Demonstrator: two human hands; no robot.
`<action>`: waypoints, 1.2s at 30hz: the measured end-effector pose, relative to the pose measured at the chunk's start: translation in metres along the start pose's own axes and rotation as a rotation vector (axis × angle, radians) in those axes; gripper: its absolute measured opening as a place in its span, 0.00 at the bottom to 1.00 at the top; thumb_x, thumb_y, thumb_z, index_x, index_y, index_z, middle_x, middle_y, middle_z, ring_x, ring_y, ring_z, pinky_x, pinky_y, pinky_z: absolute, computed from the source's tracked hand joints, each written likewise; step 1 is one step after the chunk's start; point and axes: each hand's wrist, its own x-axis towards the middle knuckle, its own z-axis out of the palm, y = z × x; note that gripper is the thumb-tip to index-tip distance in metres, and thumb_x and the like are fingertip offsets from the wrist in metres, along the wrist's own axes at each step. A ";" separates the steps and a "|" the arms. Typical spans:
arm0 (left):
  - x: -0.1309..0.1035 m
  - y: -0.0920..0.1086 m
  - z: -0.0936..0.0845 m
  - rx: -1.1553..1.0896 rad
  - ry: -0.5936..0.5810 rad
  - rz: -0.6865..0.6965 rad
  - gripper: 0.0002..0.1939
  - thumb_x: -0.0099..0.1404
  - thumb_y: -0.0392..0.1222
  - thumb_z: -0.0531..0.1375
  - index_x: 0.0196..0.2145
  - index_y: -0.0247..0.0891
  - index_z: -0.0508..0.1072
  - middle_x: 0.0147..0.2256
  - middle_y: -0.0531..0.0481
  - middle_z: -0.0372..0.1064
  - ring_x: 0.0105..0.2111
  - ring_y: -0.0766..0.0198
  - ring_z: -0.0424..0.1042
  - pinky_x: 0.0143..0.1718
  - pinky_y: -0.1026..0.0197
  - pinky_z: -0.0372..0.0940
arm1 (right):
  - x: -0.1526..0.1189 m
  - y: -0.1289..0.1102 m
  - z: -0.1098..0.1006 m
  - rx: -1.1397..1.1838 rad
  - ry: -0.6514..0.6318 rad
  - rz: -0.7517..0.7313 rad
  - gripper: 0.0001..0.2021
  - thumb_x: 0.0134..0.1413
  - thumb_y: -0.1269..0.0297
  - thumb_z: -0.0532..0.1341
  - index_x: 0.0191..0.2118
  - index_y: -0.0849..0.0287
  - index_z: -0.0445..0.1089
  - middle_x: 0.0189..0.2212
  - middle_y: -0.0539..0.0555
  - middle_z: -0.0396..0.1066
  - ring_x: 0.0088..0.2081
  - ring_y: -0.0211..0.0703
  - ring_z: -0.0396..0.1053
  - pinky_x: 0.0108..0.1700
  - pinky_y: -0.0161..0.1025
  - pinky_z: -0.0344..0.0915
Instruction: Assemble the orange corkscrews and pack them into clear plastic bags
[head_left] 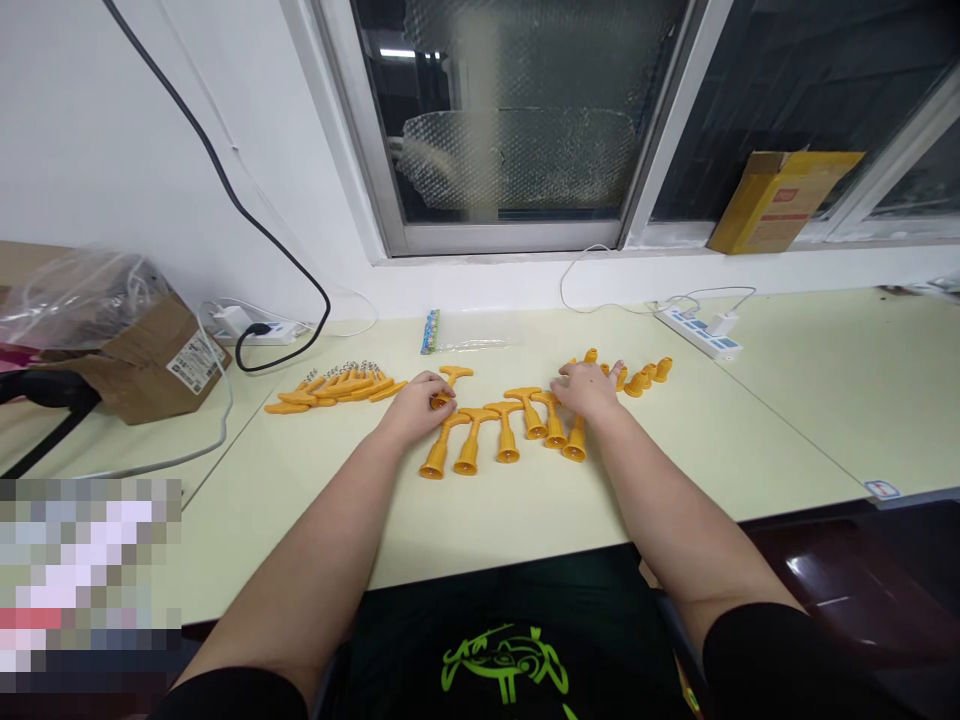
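Yellow plastic forms the T-handled piece with a flared bell end [456, 373] grasped in the curled fingers of the left hand [420, 405]; its crossbar pokes out at one o'clock, its bell under the fingertips. At three o'clock from there, the right hand [591, 392] bends over yellow pieces, and I cannot tell whether it grips one. Loose yellow bell-shaped plastic sleeves [637, 382] spread toward its three o'clock, some hidden by the fingers.

Six more yellow T-handled bell-ended pieces [508, 440] fill the space between the hands, from the left hand's five o'clock to the right wrist, which partly covers the last. At the left hand's nine o'clock lies a pile of yellow T-shaped handles with bare silvery spirals [337, 385]; beyond it, toward ten, sits an opened brown cardboard box [161, 360]. Toward one o'clock, a clear plastic bag with a coloured strip [480, 332] lies flat on the pale yellow-green table [487, 530]. One white power strip [701, 333] lies at the right hand's two o'clock.
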 end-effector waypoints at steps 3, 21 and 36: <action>0.002 -0.001 -0.001 -0.041 0.108 -0.027 0.06 0.59 0.42 0.62 0.33 0.40 0.79 0.41 0.44 0.73 0.42 0.54 0.74 0.48 0.53 0.72 | -0.005 -0.005 -0.005 0.089 0.060 -0.040 0.11 0.60 0.59 0.61 0.46 0.55 0.76 0.50 0.62 0.75 0.60 0.63 0.65 0.68 0.76 0.31; -0.011 0.049 0.021 -0.683 0.128 0.169 0.12 0.58 0.41 0.71 0.33 0.38 0.71 0.41 0.48 0.63 0.46 0.59 0.76 0.50 0.53 0.75 | -0.035 -0.054 0.007 1.335 -0.168 -0.251 0.24 0.58 0.47 0.66 0.54 0.50 0.62 0.32 0.45 0.70 0.35 0.39 0.75 0.46 0.42 0.74; -0.018 0.073 0.020 -0.324 0.170 0.458 0.07 0.70 0.40 0.63 0.45 0.43 0.77 0.56 0.43 0.73 0.63 0.51 0.68 0.64 0.41 0.64 | -0.052 -0.066 -0.010 1.535 -0.598 -0.136 0.21 0.51 0.47 0.72 0.42 0.53 0.69 0.29 0.48 0.75 0.31 0.38 0.72 0.34 0.35 0.67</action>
